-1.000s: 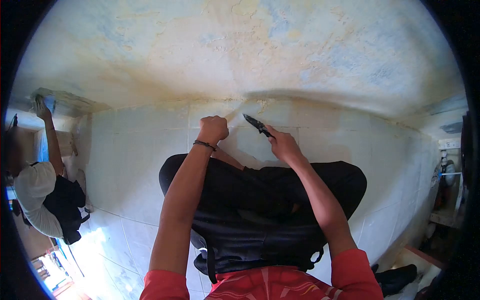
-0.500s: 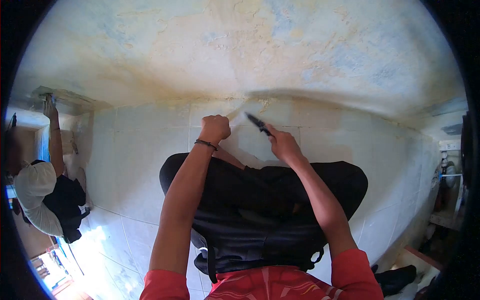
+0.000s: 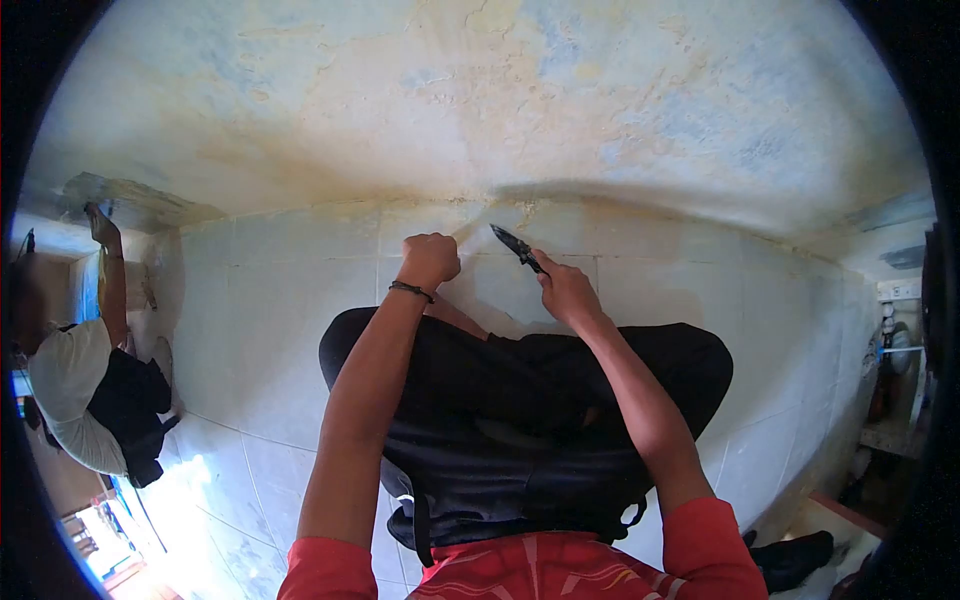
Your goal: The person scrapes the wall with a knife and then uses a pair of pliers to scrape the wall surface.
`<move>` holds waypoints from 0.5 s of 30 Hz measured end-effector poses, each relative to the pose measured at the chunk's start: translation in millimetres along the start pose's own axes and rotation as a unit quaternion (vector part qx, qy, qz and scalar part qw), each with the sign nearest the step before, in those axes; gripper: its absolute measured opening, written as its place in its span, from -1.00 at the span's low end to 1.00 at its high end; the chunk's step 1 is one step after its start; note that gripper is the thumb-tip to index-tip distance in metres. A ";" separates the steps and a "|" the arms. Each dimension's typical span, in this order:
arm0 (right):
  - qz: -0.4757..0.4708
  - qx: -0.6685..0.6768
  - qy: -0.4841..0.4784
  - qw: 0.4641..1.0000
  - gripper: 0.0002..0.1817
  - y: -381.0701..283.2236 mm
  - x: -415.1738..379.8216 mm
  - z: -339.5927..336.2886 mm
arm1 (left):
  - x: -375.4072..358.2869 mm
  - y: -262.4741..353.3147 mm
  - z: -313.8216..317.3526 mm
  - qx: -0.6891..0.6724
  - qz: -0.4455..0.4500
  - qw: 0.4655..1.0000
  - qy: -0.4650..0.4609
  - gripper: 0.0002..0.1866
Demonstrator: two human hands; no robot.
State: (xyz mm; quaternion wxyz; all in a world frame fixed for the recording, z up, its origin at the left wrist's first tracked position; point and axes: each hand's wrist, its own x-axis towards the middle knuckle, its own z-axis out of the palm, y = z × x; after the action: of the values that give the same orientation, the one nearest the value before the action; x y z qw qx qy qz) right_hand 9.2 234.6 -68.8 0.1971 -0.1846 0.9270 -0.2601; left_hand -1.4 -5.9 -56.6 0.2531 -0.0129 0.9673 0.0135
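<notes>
My right hand point(image 3: 571, 292) is closed around the handle of a black folding knife point(image 3: 516, 244), whose blade points up and left toward the wall. The blade touches nothing that I can make out. Left of the knife, my left hand point(image 3: 431, 260) is closed in a fist above the floor, with a dark bracelet point(image 3: 410, 290) at its wrist. Whatever that fist may hold is hidden. Just beyond both hands, the stained, peeling wall point(image 3: 450, 130) meets the pale tiled floor point(image 3: 290, 300).
My crossed legs point(image 3: 540, 390) in black trousers are below my hands. Another person point(image 3: 75, 390) in a white top is at the far left, one hand against the wall. Shelves with items point(image 3: 900, 350) stand at the far right, and a dark object point(image 3: 795, 560) lies lower right.
The other person's raised hand has shifted slightly down on the wall. My hands and the knife have hardly moved; the blade now looks sharper.
</notes>
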 end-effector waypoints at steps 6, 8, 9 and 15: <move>-0.018 0.014 -0.018 1.000 -0.53 -6.0 -7.2 0.7 | 0.9 2.0 -1.1 0.004 0.007 1.000 0.002 -0.75; -0.015 0.001 -0.023 1.000 -0.53 -9.1 -6.0 -3.3 | 0.3 1.3 -0.3 0.002 0.005 1.000 0.001 -0.75; -0.002 0.004 -0.013 1.000 -0.53 -6.6 -3.7 -6.1 | 0.9 0.8 0.9 -0.001 0.003 1.000 0.001 -0.75; -0.001 0.029 -0.004 1.000 -0.52 -2.2 -3.7 1.4 | 4.5 0.8 2.4 -0.006 0.002 1.000 -0.004 -0.75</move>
State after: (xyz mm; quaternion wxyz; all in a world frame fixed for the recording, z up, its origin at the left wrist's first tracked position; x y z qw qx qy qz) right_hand 13.5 233.9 -67.7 0.2063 -0.1804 0.9181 -0.2864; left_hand -4.2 -5.1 -60.9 0.2564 -0.0122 0.9663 0.0204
